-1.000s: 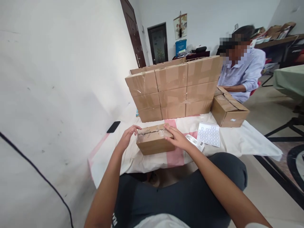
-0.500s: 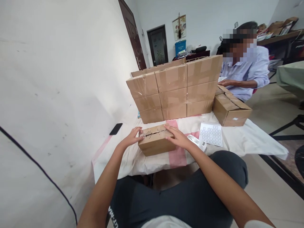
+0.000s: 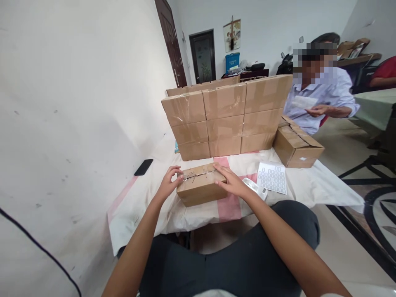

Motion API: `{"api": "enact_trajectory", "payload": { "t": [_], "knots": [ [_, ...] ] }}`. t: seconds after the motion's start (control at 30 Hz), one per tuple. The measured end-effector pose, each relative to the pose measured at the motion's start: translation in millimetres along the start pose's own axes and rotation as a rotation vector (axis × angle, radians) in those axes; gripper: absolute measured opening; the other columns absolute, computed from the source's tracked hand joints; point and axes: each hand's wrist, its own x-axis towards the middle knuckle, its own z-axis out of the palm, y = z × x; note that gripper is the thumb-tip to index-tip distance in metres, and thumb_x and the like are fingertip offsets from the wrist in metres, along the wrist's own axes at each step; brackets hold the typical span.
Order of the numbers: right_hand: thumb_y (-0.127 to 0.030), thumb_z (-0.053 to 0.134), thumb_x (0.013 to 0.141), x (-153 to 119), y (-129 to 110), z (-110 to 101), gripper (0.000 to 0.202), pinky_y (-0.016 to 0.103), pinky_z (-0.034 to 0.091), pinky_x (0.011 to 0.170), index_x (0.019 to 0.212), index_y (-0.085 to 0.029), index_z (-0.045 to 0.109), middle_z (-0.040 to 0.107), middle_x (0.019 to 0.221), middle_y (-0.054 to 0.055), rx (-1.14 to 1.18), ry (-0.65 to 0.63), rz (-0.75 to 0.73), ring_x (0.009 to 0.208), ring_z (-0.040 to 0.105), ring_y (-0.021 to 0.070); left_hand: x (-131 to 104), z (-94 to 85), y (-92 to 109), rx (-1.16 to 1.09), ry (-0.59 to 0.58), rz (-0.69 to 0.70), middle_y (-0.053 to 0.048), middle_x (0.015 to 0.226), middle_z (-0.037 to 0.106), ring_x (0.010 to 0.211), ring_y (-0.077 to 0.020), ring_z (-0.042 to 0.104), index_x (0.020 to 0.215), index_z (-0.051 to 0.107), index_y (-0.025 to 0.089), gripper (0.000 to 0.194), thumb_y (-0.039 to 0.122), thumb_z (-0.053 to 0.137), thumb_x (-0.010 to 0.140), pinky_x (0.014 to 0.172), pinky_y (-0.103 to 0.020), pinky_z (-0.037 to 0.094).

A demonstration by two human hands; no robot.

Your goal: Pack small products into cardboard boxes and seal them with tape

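A small brown cardboard box sits near the table's front edge, its top flaps meeting at a seam with dark marks along it. My left hand touches the box's left end, thumb and fingers on its upper edge. At the right end, my right hand rests on the top with fingers spread. Both hands hold the box between them. Just right of my right hand lies a white plastic device, and beside it a printed sheet.
Stacked taped cartons stand behind the box. A larger carton is at the right, near a seated person holding something white. A black phone lies left on the cloth-covered table, beside the wall.
The view has shifted slightly. The person at the right has raised a white item into sight. Both my hands remain at the ends of the box.
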Motion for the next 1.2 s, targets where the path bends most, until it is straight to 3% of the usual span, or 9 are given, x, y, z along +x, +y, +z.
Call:
{"api": "enact_trajectory", "payload": {
  "t": [0.13,0.33,0.47,0.53,0.63,0.73,0.83,1.07,1.2],
  "knots": [
    [-0.051,0.056,0.097,0,-3,-1,0.069,0.054,0.031,0.121,0.159,-0.031,0.033,0.042,0.157,0.009,0.011,-0.04,0.038,0.146,0.037,0.03,0,0.3,1,-0.067,0.094,0.045,-0.009,0.116,0.061,0.118,-0.0233,0.057,0.084,0.064,0.021,0.019,0.039,0.06,0.089,0.109,-0.043,0.04],
    [-0.052,0.055,0.097,1,-7,-2,0.07,0.055,0.028,0.122,0.16,-0.032,0.031,0.039,0.159,0.009,0.047,-0.054,0.081,0.149,0.034,0.0305,-3,-2.9,9,-0.214,0.226,0.034,-0.008,0.104,0.062,0.104,-0.0215,0.06,0.078,0.047,0.022,0.025,0.04,0.05,0.094,0.096,-0.039,0.049],
    [-0.053,0.055,0.097,2,-8,-2,0.071,0.054,0.029,0.122,0.16,-0.032,0.031,0.038,0.16,0.009,0.049,-0.063,0.096,0.149,0.033,0.0295,0,-10.4,25,-0.224,0.149,0.036,-0.006,0.1,0.066,0.101,-0.0214,0.063,0.084,0.053,0.022,0.019,0.039,0.057,0.09,0.095,-0.039,0.05],
    [-0.053,0.055,0.097,2,-9,-2,0.071,0.054,0.028,0.122,0.16,-0.031,0.031,0.038,0.16,0.009,0.051,-0.064,0.092,0.149,0.033,0.0294,6,-13.0,30,-0.09,0.102,-0.005,-0.005,0.104,0.068,0.106,-0.0224,0.063,0.096,0.058,0.023,0.016,0.037,0.06,0.088,0.101,-0.041,0.048],
    [-0.054,0.055,0.097,3,-9,-2,0.071,0.056,0.028,0.122,0.16,-0.031,0.031,0.04,0.159,0.01,0.059,-0.058,0.09,0.149,0.033,0.0304,18,-13.5,28,0.153,0.033,-0.118,-0.008,0.118,0.067,0.115,-0.027,0.061,0.109,0.062,0.024,0.029,0.038,0.061,0.085,0.102,-0.047,0.047],
    [-0.053,0.055,0.097,3,-8,-2,0.071,0.055,0.029,0.121,0.16,-0.031,0.031,0.041,0.158,0.01,0.058,-0.053,0.076,0.148,0.035,0.0305,27,-11.2,22,0.173,-0.027,-0.129,-0.008,0.111,0.069,0.109,-0.0277,0.064,0.092,0.067,0.024,0.02,0.039,0.062,0.081,0.097,-0.045,0.051],
    [-0.053,0.054,0.097,2,-8,-1,0.071,0.055,0.03,0.121,0.16,-0.032,0.03,0.039,0.159,0.009,0.049,-0.051,0.073,0.148,0.034,0.0306,27,-9.2,24,0.144,0.002,-0.056,-0.006,0.11,0.068,0.11,-0.0251,0.063,0.079,0.065,0.024,0.017,0.038,0.058,0.084,0.104,-0.043,0.048],
    [-0.053,0.053,0.098,3,-12,-3,0.07,0.056,0.03,0.121,0.16,-0.03,0.03,0.04,0.158,0.011,0.017,-0.054,0.059,0.147,0.036,0.0315,11,-7.8,70,-0.078,0.091,0.031,-0.005,0.105,0.068,0.107,-0.0221,0.063,0.085,0.062,0.023,0.02,0.041,0.057,0.092,0.102,-0.039,0.048],
    [-0.052,0.054,0.097,3,-12,-3,0.071,0.053,0.031,0.121,0.16,-0.03,0.029,0.04,0.158,0.01,0.025,-0.061,0.072,0.147,0.035,0.0304,19,10.3,99,-0.166,-0.104,0.014,-0.005,0.111,0.067,0.113,-0.0232,0.062,0.084,0.064,0.023,0.019,0.04,0.06,0.09,0.102,-0.04,0.048]
  ]
}}
